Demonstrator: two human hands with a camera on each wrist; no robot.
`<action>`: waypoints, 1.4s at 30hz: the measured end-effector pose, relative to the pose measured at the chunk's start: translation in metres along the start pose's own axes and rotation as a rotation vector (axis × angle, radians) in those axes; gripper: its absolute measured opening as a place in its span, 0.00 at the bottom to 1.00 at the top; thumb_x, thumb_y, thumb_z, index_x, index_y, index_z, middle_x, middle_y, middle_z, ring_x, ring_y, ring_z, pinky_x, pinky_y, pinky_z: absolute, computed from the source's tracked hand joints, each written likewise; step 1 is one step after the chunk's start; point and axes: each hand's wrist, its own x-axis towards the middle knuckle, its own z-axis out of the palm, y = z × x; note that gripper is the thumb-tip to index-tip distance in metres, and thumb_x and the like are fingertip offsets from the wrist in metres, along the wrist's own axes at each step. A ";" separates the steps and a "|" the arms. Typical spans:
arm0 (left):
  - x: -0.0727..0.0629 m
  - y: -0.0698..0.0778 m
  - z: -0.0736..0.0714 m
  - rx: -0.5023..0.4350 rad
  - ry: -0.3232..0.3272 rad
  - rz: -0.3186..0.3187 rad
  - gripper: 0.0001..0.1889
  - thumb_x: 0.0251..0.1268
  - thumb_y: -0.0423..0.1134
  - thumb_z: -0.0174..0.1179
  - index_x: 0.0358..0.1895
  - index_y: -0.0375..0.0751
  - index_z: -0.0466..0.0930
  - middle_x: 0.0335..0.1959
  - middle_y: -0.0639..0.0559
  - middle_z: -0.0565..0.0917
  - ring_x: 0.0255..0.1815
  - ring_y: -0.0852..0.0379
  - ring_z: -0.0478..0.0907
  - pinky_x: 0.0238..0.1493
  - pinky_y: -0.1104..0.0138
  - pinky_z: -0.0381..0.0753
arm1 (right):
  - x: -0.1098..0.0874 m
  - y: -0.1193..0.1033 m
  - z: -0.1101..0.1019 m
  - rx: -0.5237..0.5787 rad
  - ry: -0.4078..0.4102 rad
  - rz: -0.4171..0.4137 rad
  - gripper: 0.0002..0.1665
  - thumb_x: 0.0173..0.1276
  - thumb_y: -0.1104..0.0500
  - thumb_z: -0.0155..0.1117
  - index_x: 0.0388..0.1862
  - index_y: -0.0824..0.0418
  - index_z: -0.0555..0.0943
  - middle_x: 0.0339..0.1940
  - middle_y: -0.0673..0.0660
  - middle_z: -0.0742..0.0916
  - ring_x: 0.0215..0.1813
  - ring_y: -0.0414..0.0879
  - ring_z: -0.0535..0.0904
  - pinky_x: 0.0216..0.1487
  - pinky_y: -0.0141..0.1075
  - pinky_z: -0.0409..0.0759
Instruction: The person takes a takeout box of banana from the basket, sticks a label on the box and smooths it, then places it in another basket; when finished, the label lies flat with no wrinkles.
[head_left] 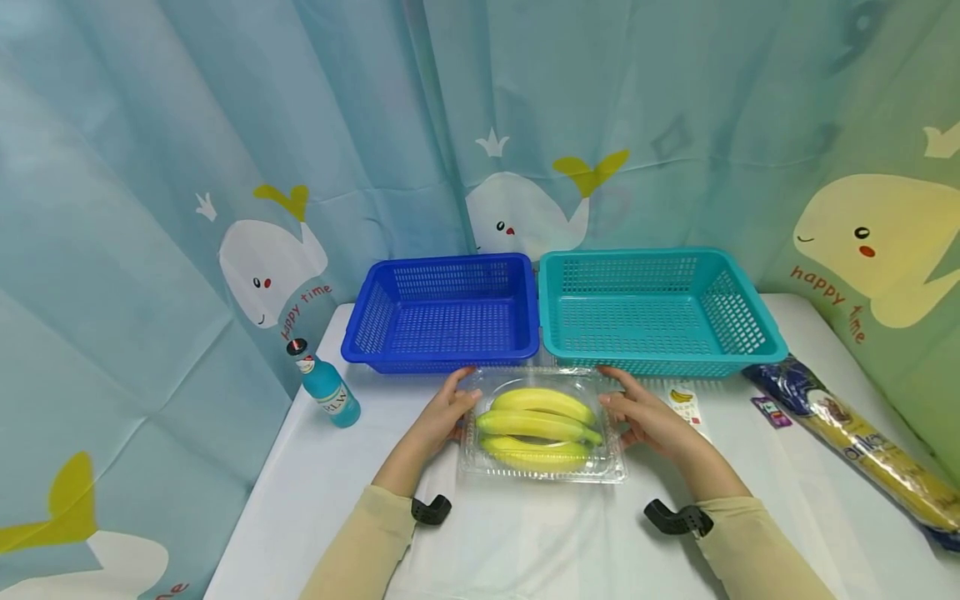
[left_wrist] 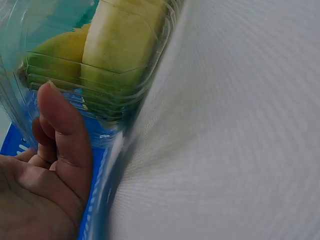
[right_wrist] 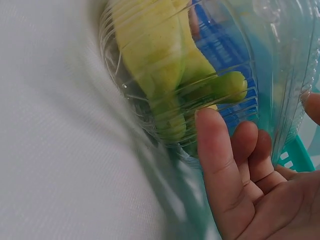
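Note:
A clear plastic clamshell box with yellow-green bananas inside is between both hands in the head view. My left hand holds its left side, and my right hand grips the right side. In the left wrist view, the left thumb touches the ribbed wall beside the banana ends. The right wrist view has a right-hand finger against the opposite wall, with other fingers curled beside it. Whether the box touches the table cannot be told.
Behind the box stand a dark blue basket and a teal basket, side by side. A blue bottle stands left. To the right lie a banana-picture card, a small purple packet and a long yellow-and-blue package.

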 end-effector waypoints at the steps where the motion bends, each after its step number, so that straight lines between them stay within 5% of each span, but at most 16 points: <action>1: 0.000 0.000 0.000 0.000 0.002 0.002 0.35 0.69 0.56 0.58 0.76 0.65 0.54 0.41 0.47 0.74 0.28 0.59 0.71 0.21 0.68 0.74 | 0.000 0.000 0.000 0.000 0.001 0.002 0.44 0.77 0.51 0.52 0.82 0.49 0.42 0.54 0.67 0.65 0.34 0.42 0.68 0.27 0.43 0.83; 8: 0.000 -0.004 -0.001 0.000 0.019 0.019 0.35 0.69 0.56 0.58 0.76 0.64 0.55 0.39 0.48 0.75 0.27 0.59 0.71 0.21 0.68 0.74 | 0.000 0.001 -0.002 -0.018 -0.016 0.011 0.44 0.78 0.51 0.51 0.82 0.48 0.39 0.68 0.74 0.60 0.39 0.46 0.72 0.32 0.46 0.84; 14: 0.000 -0.006 -0.001 -0.024 0.025 0.040 0.35 0.70 0.53 0.59 0.76 0.60 0.55 0.37 0.50 0.75 0.27 0.60 0.71 0.21 0.69 0.74 | -0.010 -0.009 -0.012 -0.175 -0.003 0.060 0.45 0.78 0.45 0.51 0.82 0.48 0.38 0.37 0.61 0.77 0.37 0.49 0.78 0.41 0.48 0.85; 17: 0.000 -0.007 -0.001 -0.027 0.026 0.050 0.35 0.70 0.52 0.58 0.77 0.57 0.55 0.35 0.52 0.74 0.26 0.61 0.69 0.21 0.69 0.73 | -0.019 -0.013 -0.023 -0.254 -0.011 0.052 0.43 0.79 0.45 0.50 0.82 0.50 0.42 0.31 0.63 0.80 0.33 0.52 0.82 0.40 0.49 0.85; 22: 0.000 -0.007 -0.001 -0.031 0.024 0.058 0.35 0.71 0.50 0.58 0.77 0.55 0.55 0.35 0.52 0.74 0.27 0.61 0.69 0.21 0.69 0.74 | -0.039 -0.017 -0.048 -0.408 0.000 -0.008 0.36 0.79 0.47 0.51 0.79 0.56 0.56 0.42 0.69 0.82 0.27 0.50 0.79 0.31 0.44 0.83; 27: 0.001 -0.007 -0.001 -0.035 0.030 0.065 0.35 0.71 0.49 0.58 0.77 0.54 0.55 0.35 0.54 0.74 0.28 0.62 0.70 0.22 0.69 0.74 | -0.056 -0.013 -0.075 -0.436 0.045 -0.035 0.32 0.80 0.49 0.50 0.76 0.59 0.60 0.48 0.68 0.82 0.21 0.50 0.68 0.26 0.42 0.74; 32: 0.002 -0.007 -0.001 -0.040 0.046 0.073 0.32 0.72 0.46 0.57 0.76 0.53 0.57 0.31 0.57 0.73 0.28 0.62 0.69 0.24 0.69 0.75 | -0.065 0.000 -0.099 -0.479 0.120 -0.054 0.33 0.79 0.49 0.51 0.77 0.59 0.60 0.45 0.53 0.85 0.25 0.50 0.72 0.28 0.41 0.76; 36: 0.001 -0.006 -0.001 -0.042 0.046 0.072 0.31 0.73 0.44 0.55 0.76 0.52 0.56 0.30 0.58 0.72 0.28 0.62 0.68 0.26 0.68 0.75 | -0.068 0.013 -0.113 -0.502 0.159 -0.077 0.32 0.78 0.50 0.54 0.75 0.59 0.63 0.53 0.43 0.83 0.24 0.51 0.74 0.25 0.39 0.75; 42: -0.006 0.005 0.001 -0.049 0.030 0.065 0.32 0.74 0.41 0.54 0.77 0.47 0.54 0.29 0.57 0.71 0.28 0.61 0.66 0.26 0.69 0.73 | -0.069 0.026 -0.122 -0.588 0.184 -0.061 0.31 0.75 0.50 0.59 0.73 0.57 0.68 0.31 0.52 0.82 0.17 0.48 0.69 0.19 0.38 0.70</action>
